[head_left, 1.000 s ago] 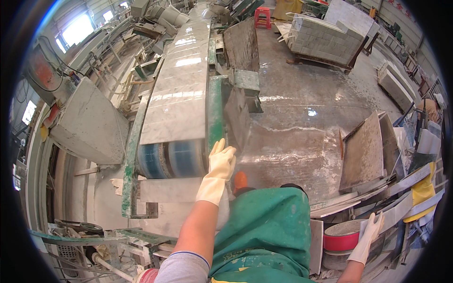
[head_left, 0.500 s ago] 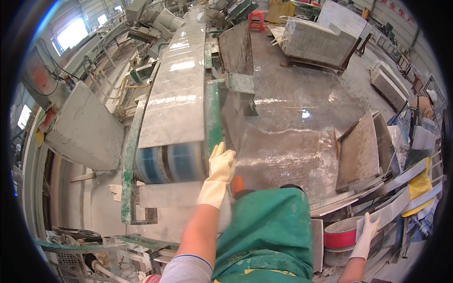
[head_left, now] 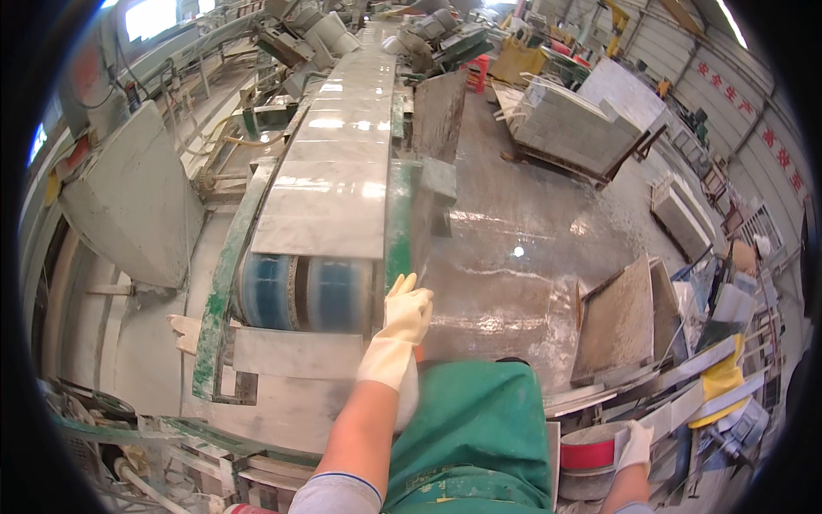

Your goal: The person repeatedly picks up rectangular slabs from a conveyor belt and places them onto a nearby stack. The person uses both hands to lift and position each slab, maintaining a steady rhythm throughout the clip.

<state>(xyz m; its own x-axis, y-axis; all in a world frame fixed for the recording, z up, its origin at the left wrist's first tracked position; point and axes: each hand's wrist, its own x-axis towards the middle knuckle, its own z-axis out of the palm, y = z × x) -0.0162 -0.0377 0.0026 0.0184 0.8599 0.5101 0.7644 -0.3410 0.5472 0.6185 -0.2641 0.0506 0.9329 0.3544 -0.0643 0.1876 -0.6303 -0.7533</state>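
Gloved left hand (head_left: 400,330): fingers together and extended, flat against the near right corner of the green conveyor frame (head_left: 397,218); nothing clasped. Gloved right hand (head_left: 635,445): low at the near right, curled over the edge of a stone offcut (head_left: 685,409); whether gripped or only resting, cannot tell.

Surface and room, left to right: grey slanted machine cover (head_left: 128,201) at far left; grey dust-caked machine bed below it; conveyor running up the middle; wet, shining concrete floor (head_left: 514,265) to the right; square stone tile (head_left: 618,321) leaning upright on a rack; stacked stone slabs (head_left: 569,128) on a pallet farther off; factory wall with windows at far right.

Marble slab (head_left: 330,184): pale grey, polished, lying flat on the conveyor belt, just left of and beyond the left hand, apart from it. Long axis near to far, the near end squared off above the blue end roller (head_left: 304,294), the far end pointing toward the machinery at the far end of the hall.

Green apron (head_left: 479,437): near centre, between both forearms. Red-and-grey bucket (head_left: 586,458): near right, just left of the right hand.
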